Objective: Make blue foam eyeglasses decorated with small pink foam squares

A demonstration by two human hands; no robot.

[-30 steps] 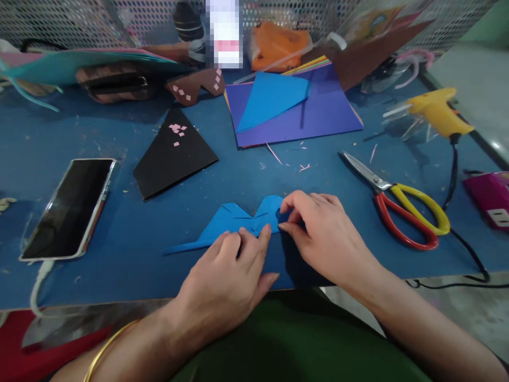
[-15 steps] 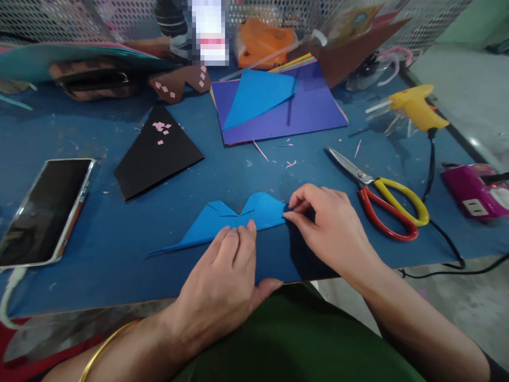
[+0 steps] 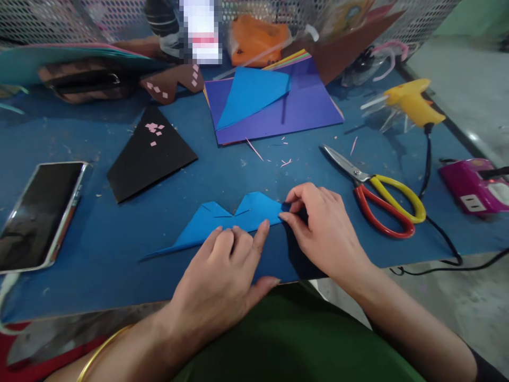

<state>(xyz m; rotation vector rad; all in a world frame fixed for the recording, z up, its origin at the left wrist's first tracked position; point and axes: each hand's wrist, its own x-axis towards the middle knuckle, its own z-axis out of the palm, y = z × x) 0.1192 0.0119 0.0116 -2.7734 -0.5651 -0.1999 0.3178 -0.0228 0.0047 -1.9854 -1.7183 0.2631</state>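
A piece of folded blue paper (image 3: pixel 238 209) with a notch in its far edge lies near the table's front edge. My left hand (image 3: pixel 225 265) rests along its near edge, fingertips on the fold, index finger stretched to the right and thumb apart. With thumb and fingers pinched together, my right hand (image 3: pixel 322 223) holds the paper's right end. Right of that hand lie scissors (image 3: pixel 369 185) with one red and one yellow handle. Beyond the left hand is a black folded paper (image 3: pixel 151 159) with small pink paper pieces (image 3: pixel 154 128) on it.
Purple sheets (image 3: pixel 314 101) carry another blue paper (image 3: pixel 254 95) at the back. A brown paper cutout (image 3: pixel 169 87) with pink diamonds stands beside them. A phone (image 3: pixel 42 212) lies left. Right are a yellow glue gun (image 3: pixel 413 101) and a magenta power box (image 3: pixel 473 185). Pink scraps (image 3: pixel 286 163) dot the table (image 3: pixel 222 170).
My left index finger has stretched further right along the paper's near edge. My right hand keeps its pinch. The whole view has shifted slightly.
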